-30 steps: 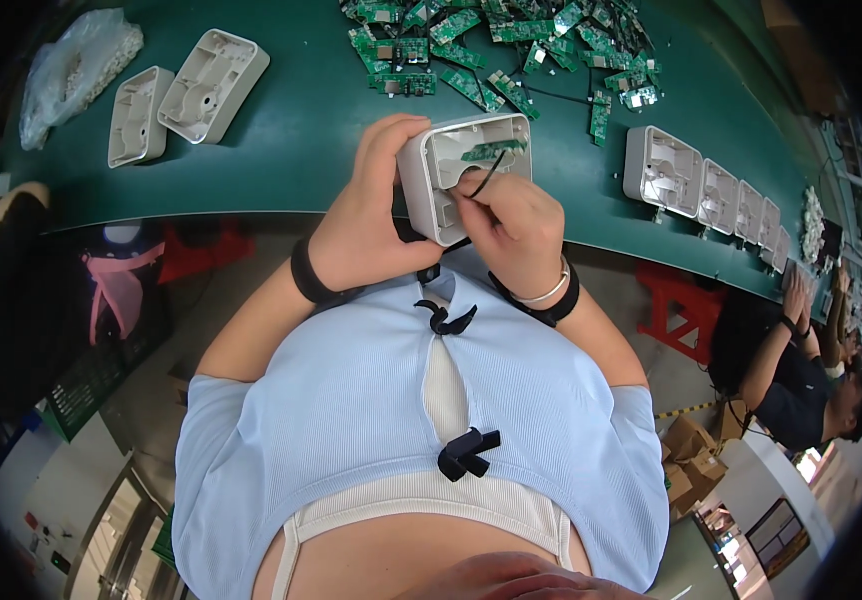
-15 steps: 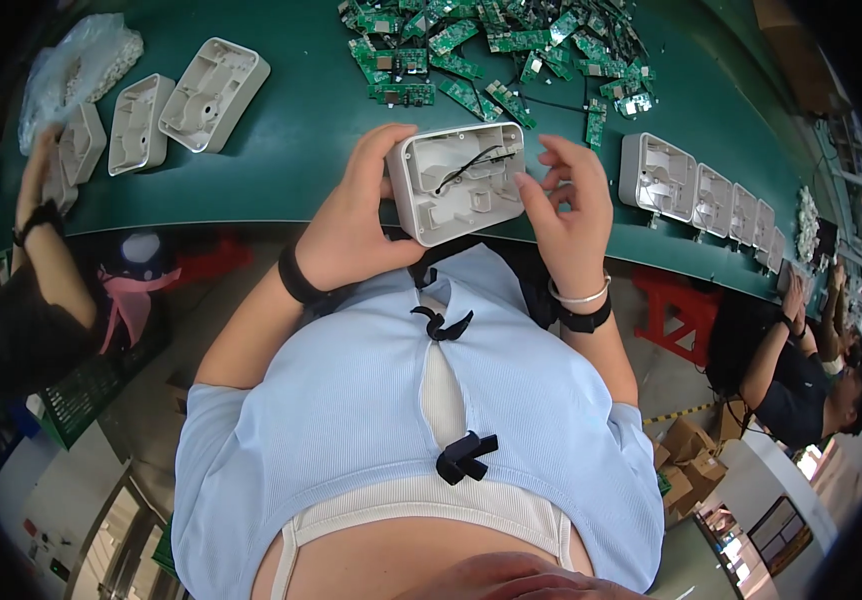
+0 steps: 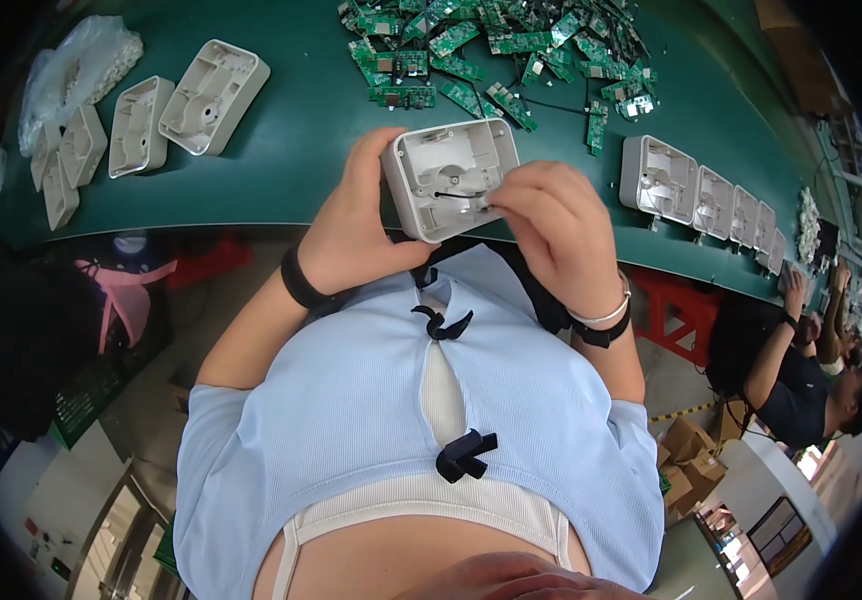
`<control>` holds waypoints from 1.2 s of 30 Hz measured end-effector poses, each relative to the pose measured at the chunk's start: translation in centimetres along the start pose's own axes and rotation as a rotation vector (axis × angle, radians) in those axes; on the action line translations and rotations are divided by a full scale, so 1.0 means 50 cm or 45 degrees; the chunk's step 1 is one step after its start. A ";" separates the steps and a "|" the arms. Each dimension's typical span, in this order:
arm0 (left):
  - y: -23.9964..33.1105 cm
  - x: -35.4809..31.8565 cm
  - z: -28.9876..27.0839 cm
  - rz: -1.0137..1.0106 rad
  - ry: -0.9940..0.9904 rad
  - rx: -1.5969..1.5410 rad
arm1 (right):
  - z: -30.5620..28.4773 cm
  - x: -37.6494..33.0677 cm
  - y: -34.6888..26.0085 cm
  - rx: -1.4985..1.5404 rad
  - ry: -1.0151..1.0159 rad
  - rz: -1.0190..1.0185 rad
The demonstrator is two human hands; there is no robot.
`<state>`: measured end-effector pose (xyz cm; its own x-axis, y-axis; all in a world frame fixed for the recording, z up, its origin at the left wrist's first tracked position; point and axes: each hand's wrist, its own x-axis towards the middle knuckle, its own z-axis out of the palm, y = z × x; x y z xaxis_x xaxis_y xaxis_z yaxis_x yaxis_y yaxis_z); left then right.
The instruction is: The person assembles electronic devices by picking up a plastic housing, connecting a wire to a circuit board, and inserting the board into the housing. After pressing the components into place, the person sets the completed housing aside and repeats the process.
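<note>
My left hand (image 3: 359,232) holds a light grey plastic housing (image 3: 448,172) by its left side, its open inside facing me, just above the near edge of the green bench (image 3: 291,160). A thin black wire (image 3: 456,194) lies inside the shell. My right hand (image 3: 556,232) has its fingertips pinched at the housing's right inner part, on or beside that wire. Both wrists wear dark bands.
A heap of green circuit boards (image 3: 481,60) lies beyond the housing. Empty grey housings (image 3: 181,105) lie at the left beside a clear plastic bag (image 3: 76,70); a row of housings (image 3: 701,190) runs along the right. Another person (image 3: 801,380) sits at the far right.
My right hand has come off the housing's right edge and now reaches inside it with pinched fingers. The housing has been turned and sits a little lower, nearer my chest.
</note>
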<state>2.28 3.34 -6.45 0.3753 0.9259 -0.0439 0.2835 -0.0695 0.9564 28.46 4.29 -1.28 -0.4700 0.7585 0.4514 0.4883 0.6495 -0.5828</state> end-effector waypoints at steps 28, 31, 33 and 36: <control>-0.013 0.004 0.010 0.087 0.013 -0.196 | 0.055 -0.038 0.002 0.138 -0.207 0.105; 0.012 0.015 -0.003 -0.018 -0.174 -0.209 | 0.043 -0.048 -0.004 -0.016 -0.288 0.013; 0.012 0.040 -0.036 0.082 -0.265 -0.122 | 0.026 -0.062 -0.004 -0.102 -0.304 -0.006; 0.023 0.105 -0.070 0.268 -0.428 0.051 | -0.003 -0.089 -0.003 -0.191 -0.300 -0.001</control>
<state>1.52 9.42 -4.56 0.6949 0.7171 0.0538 0.2012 -0.2658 0.9428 30.60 0.83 -3.12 -0.6203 0.7357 0.2720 0.5829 0.6644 -0.4678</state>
